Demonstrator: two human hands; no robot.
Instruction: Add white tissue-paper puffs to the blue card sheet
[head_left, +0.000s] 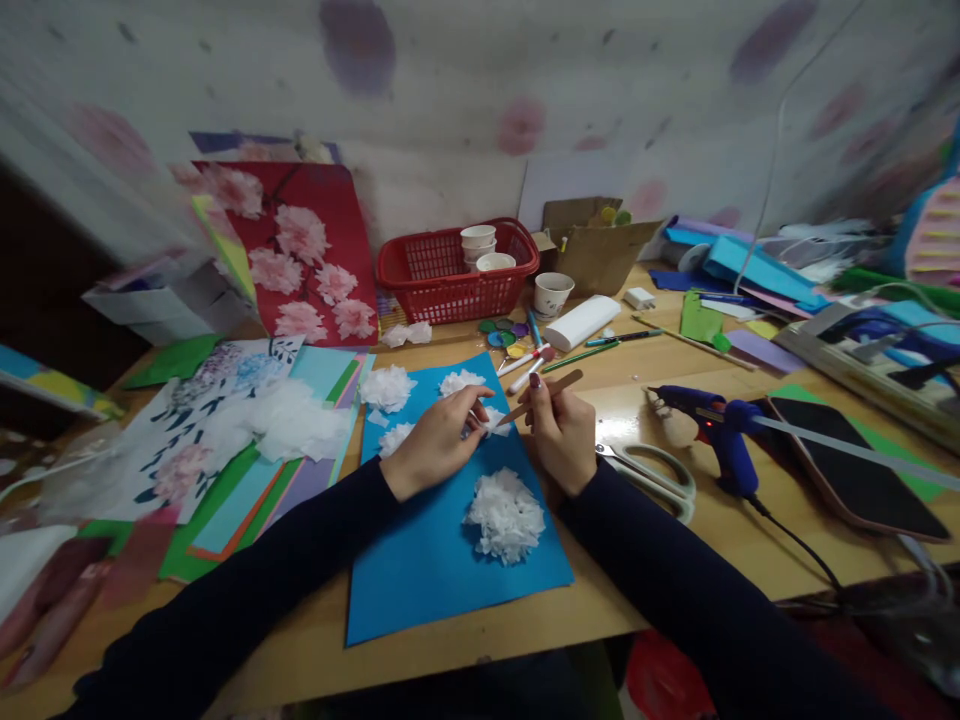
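A blue sheet point(450, 570) lies on the table with several white paper flowers on it, the largest point(507, 516) at its lower right. My right hand point(559, 435) is closed round a thin brown wooden tool point(566, 381), its tip pointing left at a small white paper piece point(495, 420) near the sheet's right edge. My left hand point(439, 440) is on the other side of that piece, thumb and fingers bent close together; whether they pinch some of the paper is too small to tell. Another white flower point(388, 388) sits at the sheet's upper left.
Scissors point(652, 475), a blue glue gun point(705, 415) and a phone point(855, 465) lie at the right. A red basket point(457, 298) with cups stands behind, beside pens and a white roll point(583, 322). White tissue point(296, 418) and coloured paper lie left, before a red flower picture point(330, 200).
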